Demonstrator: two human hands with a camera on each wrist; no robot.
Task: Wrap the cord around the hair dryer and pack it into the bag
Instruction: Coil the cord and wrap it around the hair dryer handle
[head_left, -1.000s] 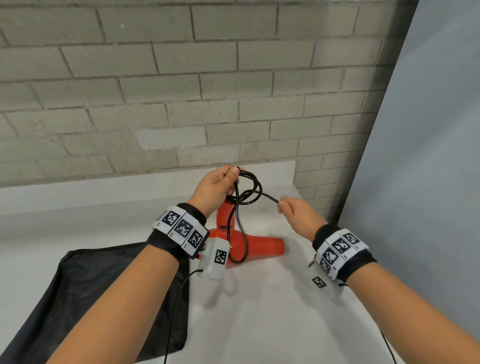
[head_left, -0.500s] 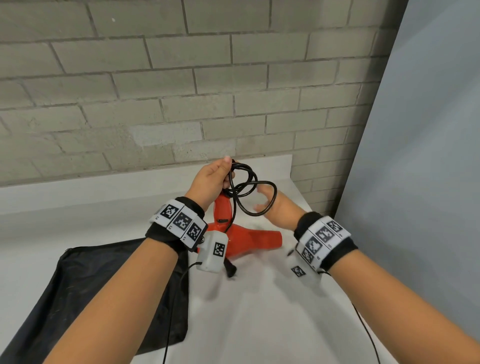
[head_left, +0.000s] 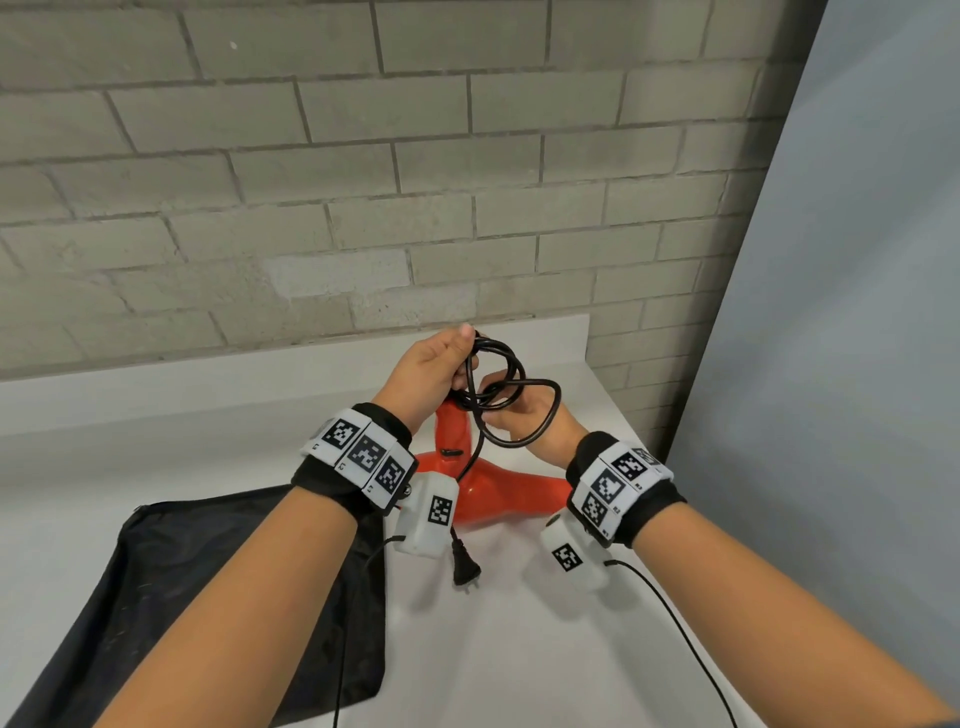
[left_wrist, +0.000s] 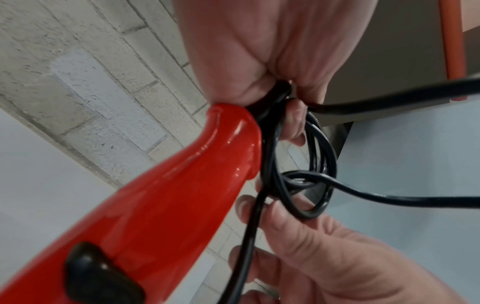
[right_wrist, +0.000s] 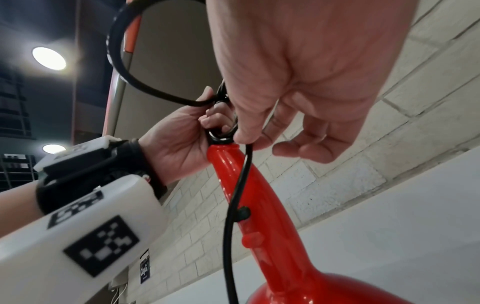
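The red hair dryer (head_left: 498, 493) lies on the white table (head_left: 519, 660) with its handle (head_left: 453, 431) pointing up. Its black cord (head_left: 506, 384) is gathered in loops at the top of the handle. My left hand (head_left: 441, 366) grips those loops against the handle end (left_wrist: 233, 127). My right hand (head_left: 514, 415), just right of it, pinches a strand of the cord (right_wrist: 239, 185), and one wide loop (head_left: 553, 410) lies over that hand. The plug (head_left: 464, 569) rests on the table below my left wrist. A flat black bag (head_left: 208, 597) lies at the left.
A grey brick wall (head_left: 363, 208) rises behind the table's raised back edge (head_left: 208, 384). A grey panel (head_left: 857, 364) closes off the right side. Thin camera cables (head_left: 675, 629) trail from my wrists across the table.
My right hand has moved left, from holding the cord out taut to meeting my left hand at the handle top. Another loop has formed, and the plug end now shows below my left wrist.
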